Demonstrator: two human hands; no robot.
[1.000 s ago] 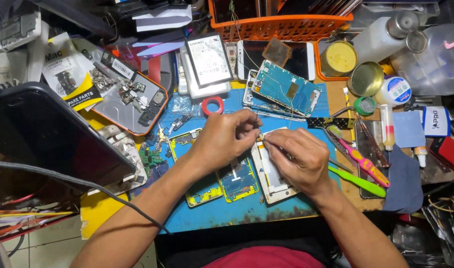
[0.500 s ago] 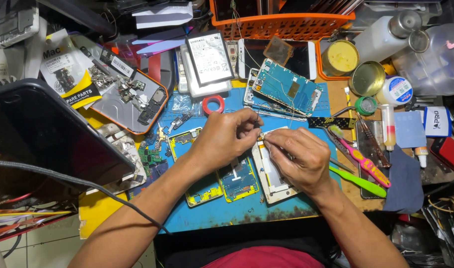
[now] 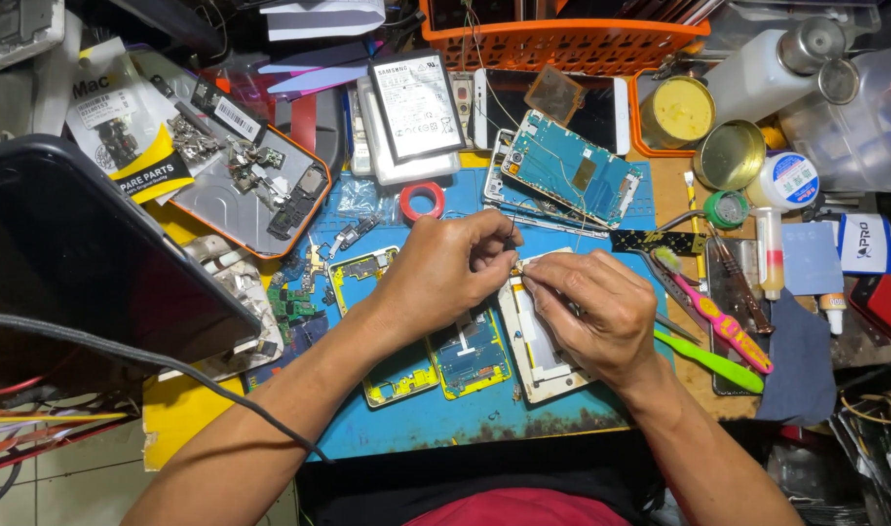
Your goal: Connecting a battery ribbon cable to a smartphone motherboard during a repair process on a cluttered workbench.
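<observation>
Over the blue mat (image 3: 484, 419) on the table, both hands meet fingertip to fingertip. The left hand (image 3: 445, 268) has its grip pinched nearly closed on what seems a tiny gold part (image 3: 516, 267). The right hand (image 3: 591, 312) pinches beside it, resting on the white phone frame (image 3: 538, 351), whose long axis runs toward the person, slightly slanted.

red tape roll (image 3: 422, 201), orange basket (image 3: 562, 39), pink toothbrush (image 3: 718, 321), green tweezers (image 3: 708, 358).

head view, steeply downward, close over workbench (image 3: 484, 429)
</observation>
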